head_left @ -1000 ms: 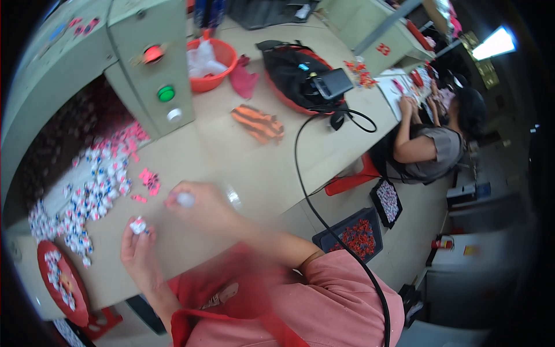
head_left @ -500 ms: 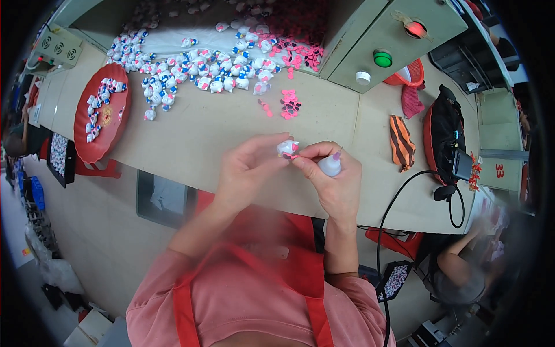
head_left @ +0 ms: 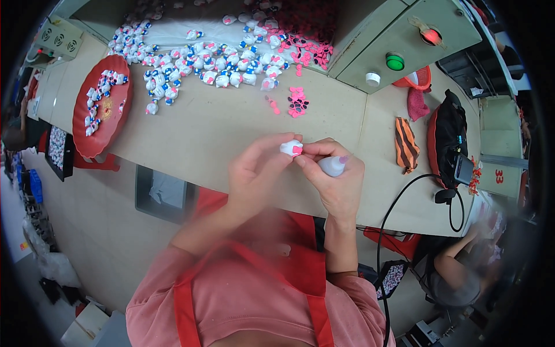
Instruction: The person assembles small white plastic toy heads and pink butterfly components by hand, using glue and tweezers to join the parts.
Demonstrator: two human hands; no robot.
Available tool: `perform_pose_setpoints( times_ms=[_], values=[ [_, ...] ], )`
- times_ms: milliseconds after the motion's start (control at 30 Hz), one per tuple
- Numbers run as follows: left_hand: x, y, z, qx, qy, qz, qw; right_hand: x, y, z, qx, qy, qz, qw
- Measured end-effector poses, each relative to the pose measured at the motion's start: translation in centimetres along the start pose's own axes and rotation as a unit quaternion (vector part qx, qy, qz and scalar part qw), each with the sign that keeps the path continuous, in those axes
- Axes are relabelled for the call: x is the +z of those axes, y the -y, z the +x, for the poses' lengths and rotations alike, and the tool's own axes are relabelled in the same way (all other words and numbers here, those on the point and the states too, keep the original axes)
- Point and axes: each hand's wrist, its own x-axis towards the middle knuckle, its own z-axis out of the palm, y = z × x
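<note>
My left hand (head_left: 252,169) is closed round a small white figurine (head_left: 287,148), pinching it between thumb and fingers above the table's near half. A bright pink patch (head_left: 296,150) shows on the figurine's right side. My right hand (head_left: 340,194) meets it there with thumb and forefinger pressed together at the patch. Tucked in that same right hand is a small whitish squeeze bottle (head_left: 330,166) with a purple tip. Beyond my hands lie a small pile of flat pink and black pieces (head_left: 298,103) and a few pink ones (head_left: 273,105).
Many white, blue and pink figurines (head_left: 222,75) spread across the table's back. More stand in a red scalloped tray (head_left: 81,124) at left. Loose pink pieces (head_left: 309,53) heap beside a green cabinet (head_left: 381,40). At right are a striped cloth (head_left: 406,146), a black bag (head_left: 445,130) and a cable (head_left: 386,222).
The figurine has turned in my fingers, so its pink patch now faces up and right. The dark part seen earlier at my right fingertips no longer shows. The bottle has tilted slightly.
</note>
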Motion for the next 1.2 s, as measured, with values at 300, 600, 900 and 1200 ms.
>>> perform_pose_setpoints(
  times_ms=[300,600,900,1200],
  values=[
    [-1.0,0.7,0.9,-0.041,0.029,-0.041,0.998,-0.1,-0.3,0.3,0.03,-0.003,-0.011,0.999],
    [-1.7,0.6,1.0,-0.093,0.007,-0.069,0.993,0.2,-0.2,0.4,0.049,0.021,-0.032,0.998],
    [-4.3,0.7,0.6,-0.16,-0.021,-0.097,0.982,1.8,-0.3,0.9,0.072,0.047,-0.042,0.995],
    [-16.3,-7.3,4.4,0.187,-0.32,0.26,0.891,3.4,-1.4,1.6,0.095,0.051,-0.036,0.994]
  ],
)
